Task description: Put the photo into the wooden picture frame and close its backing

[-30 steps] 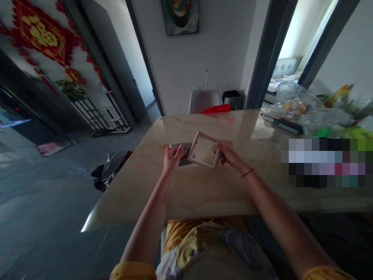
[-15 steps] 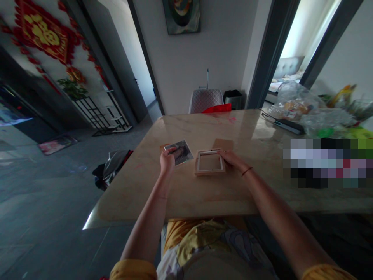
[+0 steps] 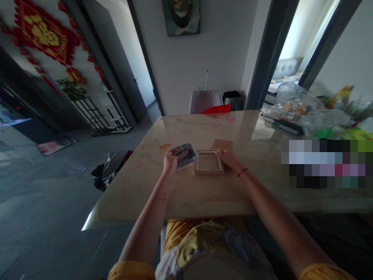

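A small wooden picture frame (image 3: 209, 170) lies flat on the marble table (image 3: 204, 194) in front of me. My right hand (image 3: 229, 159) rests on the frame's right edge with its fingers curled over it. My left hand (image 3: 169, 163) pinches a photo print (image 3: 185, 153) by its lower left corner, and the print's right edge is close against the frame's left side. A brown backing board (image 3: 223, 144) lies flat just beyond the frame.
At the right end of the table are plastic bags (image 3: 294, 103) with food, a dark flat device (image 3: 284, 125) and green packets (image 3: 358, 134). A padded chair (image 3: 204, 101) stands at the far side. A dark bag (image 3: 112, 167) lies on the floor left of the table.
The frame, tilted up a second ago, now lies flat on the table. My left hand drew the photo out to the left and has since brought it back toward the frame.
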### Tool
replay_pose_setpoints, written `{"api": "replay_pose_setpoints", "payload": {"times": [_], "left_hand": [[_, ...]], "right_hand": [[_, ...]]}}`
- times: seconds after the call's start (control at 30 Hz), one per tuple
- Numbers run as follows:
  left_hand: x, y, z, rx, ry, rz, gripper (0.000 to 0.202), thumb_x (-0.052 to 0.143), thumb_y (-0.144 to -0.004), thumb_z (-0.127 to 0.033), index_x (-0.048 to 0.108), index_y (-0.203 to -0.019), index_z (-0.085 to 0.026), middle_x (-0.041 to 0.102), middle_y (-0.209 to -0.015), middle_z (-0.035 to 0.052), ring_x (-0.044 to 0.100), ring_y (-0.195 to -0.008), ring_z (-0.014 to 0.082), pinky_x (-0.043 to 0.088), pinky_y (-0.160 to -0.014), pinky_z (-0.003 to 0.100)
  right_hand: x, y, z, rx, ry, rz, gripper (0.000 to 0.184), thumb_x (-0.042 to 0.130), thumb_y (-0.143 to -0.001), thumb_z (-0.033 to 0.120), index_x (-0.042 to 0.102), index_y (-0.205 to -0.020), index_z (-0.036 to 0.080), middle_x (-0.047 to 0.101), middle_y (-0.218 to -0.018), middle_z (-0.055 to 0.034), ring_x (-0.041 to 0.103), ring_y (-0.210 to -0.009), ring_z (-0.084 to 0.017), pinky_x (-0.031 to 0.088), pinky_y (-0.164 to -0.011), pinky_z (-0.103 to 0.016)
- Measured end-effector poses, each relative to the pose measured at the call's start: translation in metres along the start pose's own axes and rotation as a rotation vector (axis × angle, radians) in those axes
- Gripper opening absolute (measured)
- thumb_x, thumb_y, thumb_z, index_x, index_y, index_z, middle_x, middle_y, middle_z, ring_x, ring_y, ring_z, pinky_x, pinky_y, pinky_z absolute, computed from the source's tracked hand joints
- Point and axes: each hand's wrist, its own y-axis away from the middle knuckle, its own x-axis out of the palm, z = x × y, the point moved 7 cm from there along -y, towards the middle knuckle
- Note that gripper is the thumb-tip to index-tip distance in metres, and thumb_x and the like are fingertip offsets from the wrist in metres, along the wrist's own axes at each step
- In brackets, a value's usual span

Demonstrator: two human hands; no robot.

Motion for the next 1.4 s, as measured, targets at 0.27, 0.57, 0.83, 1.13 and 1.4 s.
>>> {"api": "replay_pose_setpoints", "payload": {"times": [0.27,0.57,0.83,1.13,1.4], "left_hand": [[0.032,0.023,0.001,0.010,0.322,0.218,0.079,0.064,-0.064,-0.008,0.032,-0.132,-0.034,0.067,-0.096,0.0003,0.066,-0.084,0.0170,0.051,-0.071,0.028],[0.051,0.046,-0.006,-0.042,0.396,0.383,0.044,0.069,-0.072,-0.031,0.053,-0.113,-0.026,0.067,-0.098,0.0021,0.064,-0.077,0.0133,0.051,-0.067,0.025],[0.061,0.051,0.005,-0.203,0.325,0.550,0.021,0.074,-0.069,-0.029,0.063,-0.077,-0.013,0.068,-0.073,0.0043,0.066,-0.062,0.0155,0.054,-0.062,0.028],[0.055,0.049,-0.009,-0.054,0.314,0.486,0.033,0.073,-0.069,-0.037,0.068,-0.091,-0.014,0.071,-0.079,0.0047,0.067,-0.067,0.0147,0.055,-0.067,0.027],[0.063,0.088,-0.049,0.897,-0.525,0.456,0.027,0.062,-0.080,-0.041,0.071,-0.101,-0.026,0.069,-0.102,0.0055,0.063,-0.090,0.0176,0.050,-0.081,0.031]], "right_hand": [[-0.005,0.024,0.049,-0.137,0.179,-0.218,0.045,0.040,-0.087,0.048,0.044,-0.053,0.020,0.045,-0.052,-0.0004,0.048,-0.056,-0.013,0.031,-0.053,-0.025],[0.022,0.031,0.049,-0.009,-0.373,-0.039,0.025,0.066,-0.070,0.041,0.057,-0.073,0.017,0.057,-0.061,-0.0006,0.053,-0.052,-0.010,0.037,-0.042,-0.019],[-0.014,0.025,0.039,-0.098,-0.566,-0.363,0.055,0.072,-0.063,0.036,0.056,-0.113,0.020,0.060,-0.070,0.0011,0.057,-0.061,-0.012,0.050,-0.053,-0.024],[-0.022,0.034,0.042,-0.271,-0.343,-0.643,0.062,0.068,-0.064,0.049,0.055,-0.116,0.018,0.061,-0.111,-0.0145,0.061,-0.092,-0.023,0.051,-0.079,-0.038],[0.021,0.039,0.059,-0.202,-0.584,-0.123,0.029,0.063,-0.072,0.046,0.067,-0.090,0.023,0.067,-0.100,-0.0063,0.063,-0.092,-0.021,0.050,-0.085,-0.040]]}}
